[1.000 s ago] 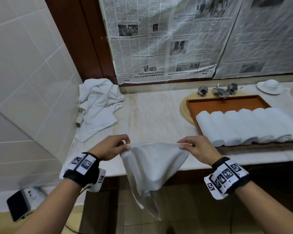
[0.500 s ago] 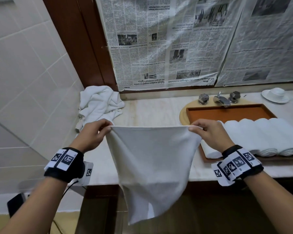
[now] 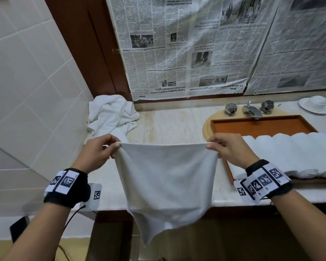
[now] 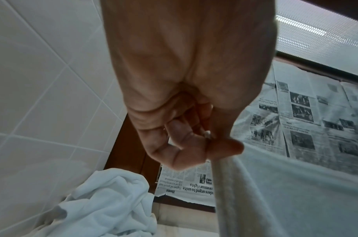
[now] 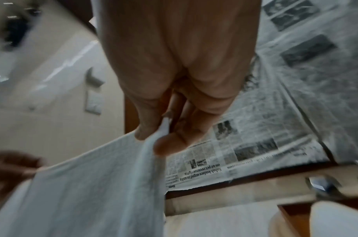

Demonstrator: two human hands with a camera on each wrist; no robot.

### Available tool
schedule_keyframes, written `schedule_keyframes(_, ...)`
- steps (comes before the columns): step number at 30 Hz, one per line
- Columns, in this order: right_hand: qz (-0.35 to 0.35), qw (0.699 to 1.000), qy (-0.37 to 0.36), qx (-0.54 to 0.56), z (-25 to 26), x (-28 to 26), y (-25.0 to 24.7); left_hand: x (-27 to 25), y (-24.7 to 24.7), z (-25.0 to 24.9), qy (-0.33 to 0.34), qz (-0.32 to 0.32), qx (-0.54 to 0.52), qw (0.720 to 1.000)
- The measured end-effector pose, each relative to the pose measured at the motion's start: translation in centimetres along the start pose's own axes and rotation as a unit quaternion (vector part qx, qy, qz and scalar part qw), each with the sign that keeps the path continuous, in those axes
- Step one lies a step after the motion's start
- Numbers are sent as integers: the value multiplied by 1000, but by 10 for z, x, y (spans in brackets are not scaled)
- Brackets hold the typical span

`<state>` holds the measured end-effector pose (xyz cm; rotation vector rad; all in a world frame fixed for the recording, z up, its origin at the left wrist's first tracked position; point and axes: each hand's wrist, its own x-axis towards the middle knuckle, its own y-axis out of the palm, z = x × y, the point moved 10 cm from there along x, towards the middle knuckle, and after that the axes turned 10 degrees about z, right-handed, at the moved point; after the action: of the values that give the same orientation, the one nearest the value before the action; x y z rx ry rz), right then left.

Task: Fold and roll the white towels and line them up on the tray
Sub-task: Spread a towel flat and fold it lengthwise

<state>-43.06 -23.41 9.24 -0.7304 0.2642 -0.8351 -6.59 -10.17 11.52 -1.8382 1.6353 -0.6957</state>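
Note:
A white towel (image 3: 166, 178) hangs spread flat in the air over the counter's front edge, its top edge stretched taut. My left hand (image 3: 100, 151) pinches its top left corner (image 4: 212, 139) between thumb and fingers. My right hand (image 3: 228, 149) pinches the top right corner (image 5: 163, 128) the same way. The brown tray (image 3: 260, 125) sits on the counter to the right, over the sink, with several rolled white towels (image 3: 297, 153) lined up along its near side. A heap of loose white towels (image 3: 111, 113) lies at the counter's back left corner (image 4: 105, 208).
The marble counter (image 3: 173, 127) runs between the heap and the tray. A tap with two handles (image 3: 249, 110) stands behind the tray, a white dish (image 3: 315, 104) at the far right. Newspaper (image 3: 186, 46) covers the wall behind; tiled wall (image 3: 26, 81) on the left.
My hands rose and moved apart, so the towel went from a bunched drape to a flat, taut sheet. Over the last half second they barely moved and the towel's lower edge swung.

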Motion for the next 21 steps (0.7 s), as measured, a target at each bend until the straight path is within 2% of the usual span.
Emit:
schedule_keyframes(3, 13, 999, 24, -17, -10, 5, 8, 10, 9, 18, -12, 26, 4, 1000)
schedule_keyframes(7, -44, 998, 54, -2, -17, 10, -1, 24, 2, 18, 12, 6, -2, 1000)
schedule_keyframes(12, -89, 994, 71, -6, -7, 21, -20, 45, -17, 10, 48, -11, -80, 996)
schedule_keyframes(16, -67, 993, 94, -36, -7, 35, -23, 67, -20, 23, 38, -10, -57, 998)
schedule_keyframes(21, -78, 985, 152, -30, -32, 55, -15, 92, 3, 53, 14, 24, -53, 998)
